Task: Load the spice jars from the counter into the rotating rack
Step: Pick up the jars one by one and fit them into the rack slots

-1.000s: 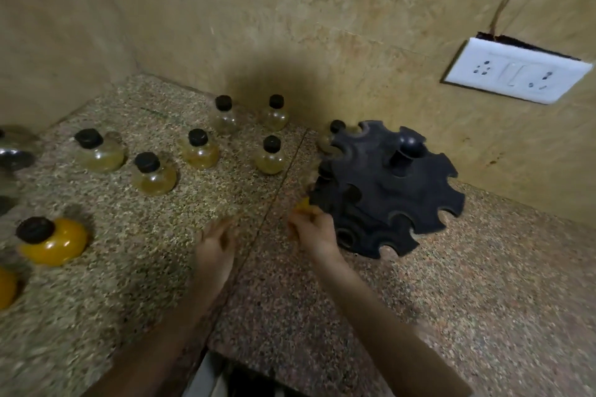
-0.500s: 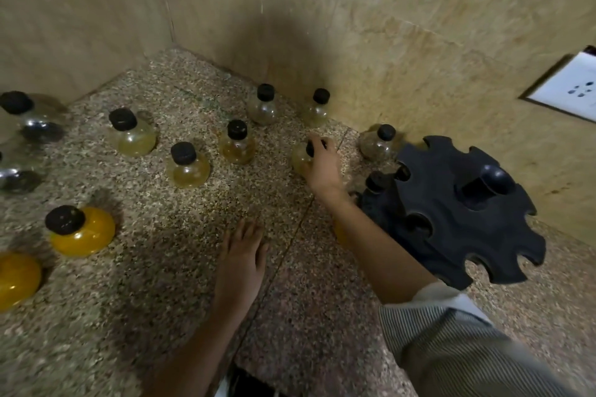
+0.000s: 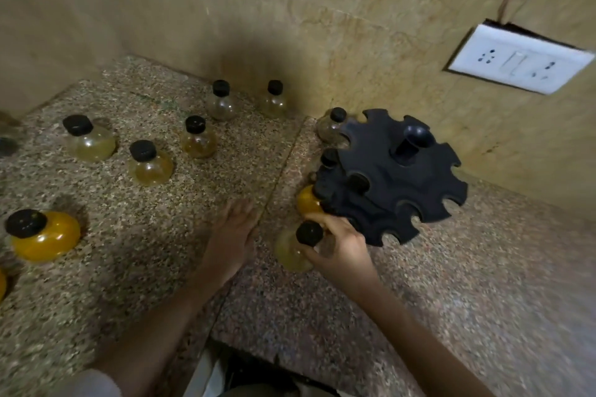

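A black notched rotating rack (image 3: 390, 177) stands on the speckled counter (image 3: 451, 267) near the back wall. An orange jar (image 3: 306, 201) sits at its lower left edge, and a black cap (image 3: 329, 158) shows in a slot above it. My right hand (image 3: 342, 245) is shut on a pale yellow jar with a black cap (image 3: 292, 251), just left of the rack's front edge. My left hand (image 3: 232, 232) lies flat on the counter with fingers apart, holding nothing. Several capped jars stand on the counter to the left, such as one (image 3: 150, 163).
A bright orange jar (image 3: 45, 234) stands at the far left. One jar (image 3: 330, 126) stands behind the rack by the wall. A white switch socket (image 3: 519, 58) is on the wall at right. The counter's front edge has a dark gap (image 3: 258, 371) below.
My right hand took a pale jar from the middle of the counter and brought it back beside the rack's front. My left hand stayed flat on the counter.
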